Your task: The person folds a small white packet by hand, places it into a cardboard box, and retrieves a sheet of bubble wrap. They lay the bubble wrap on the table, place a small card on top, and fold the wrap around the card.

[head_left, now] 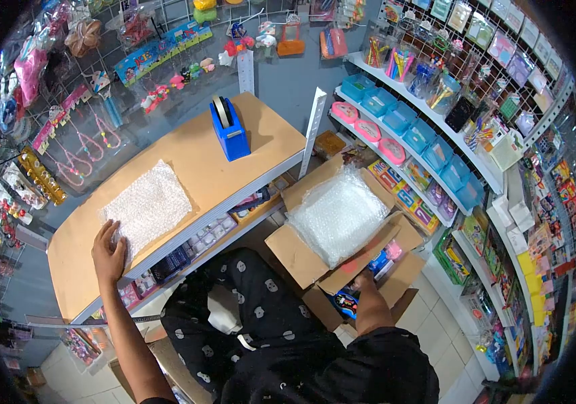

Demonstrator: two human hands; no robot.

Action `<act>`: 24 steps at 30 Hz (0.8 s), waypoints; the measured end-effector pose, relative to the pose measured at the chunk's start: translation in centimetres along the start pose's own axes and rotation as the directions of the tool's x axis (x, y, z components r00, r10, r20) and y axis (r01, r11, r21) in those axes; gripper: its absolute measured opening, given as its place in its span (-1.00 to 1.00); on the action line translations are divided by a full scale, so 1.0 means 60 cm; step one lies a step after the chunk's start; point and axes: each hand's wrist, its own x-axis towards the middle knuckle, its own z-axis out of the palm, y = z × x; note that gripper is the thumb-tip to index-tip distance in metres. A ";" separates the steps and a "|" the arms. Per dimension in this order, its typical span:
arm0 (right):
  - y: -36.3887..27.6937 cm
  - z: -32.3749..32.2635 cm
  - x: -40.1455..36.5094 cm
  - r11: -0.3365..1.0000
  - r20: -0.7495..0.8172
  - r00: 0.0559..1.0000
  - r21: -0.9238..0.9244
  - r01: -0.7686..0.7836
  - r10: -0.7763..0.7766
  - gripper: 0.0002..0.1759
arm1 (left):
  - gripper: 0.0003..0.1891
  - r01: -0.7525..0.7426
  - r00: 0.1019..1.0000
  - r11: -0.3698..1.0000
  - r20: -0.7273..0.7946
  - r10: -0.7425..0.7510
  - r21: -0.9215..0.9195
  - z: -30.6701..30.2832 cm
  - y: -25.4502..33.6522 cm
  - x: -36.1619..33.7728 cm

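Note:
My left hand (108, 254) lies on the wooden shelf top (234, 182), fingers spread over the near left corner of a flat sheet of bubble wrap (150, 207). My right hand (366, 284) reaches down into an open cardboard box (395, 286) on my right. Colourful packaged goods (383, 261) and a blue-and-black item (346, 303) surround it there. Its fingertips are hidden among these, so whether it grips anything does not show. Just beyond, a second open carton (308, 259) holds a large bundle of bubble wrap (342, 212).
A blue tape dispenser (232, 131) stands towards the far end of the shelf top. Wall racks (160, 57) with hanging trinkets rise behind it. Shelves on the right carry blue plastic baskets (399, 116) and pink cases (368, 130). A white metal post (313, 131) stands at the corner.

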 end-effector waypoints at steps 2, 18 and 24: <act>0.001 -0.004 0.005 1.000 0.001 1.000 -0.006 0.005 -0.005 -0.41 | -0.53 0.004 1.000 1.000 -0.008 -0.005 -0.018 0.002 -0.003 0.000; 0.024 -0.006 0.021 0.997 -0.010 0.998 -0.048 0.053 -0.054 -0.39 | -0.55 -0.011 1.000 1.000 -0.022 0.011 -0.021 0.003 -0.001 -0.002; 0.043 -0.004 0.018 0.987 -0.037 0.989 -0.084 0.137 -0.141 -0.38 | -0.55 -0.017 1.000 1.000 -0.022 0.018 0.026 0.000 0.005 -0.002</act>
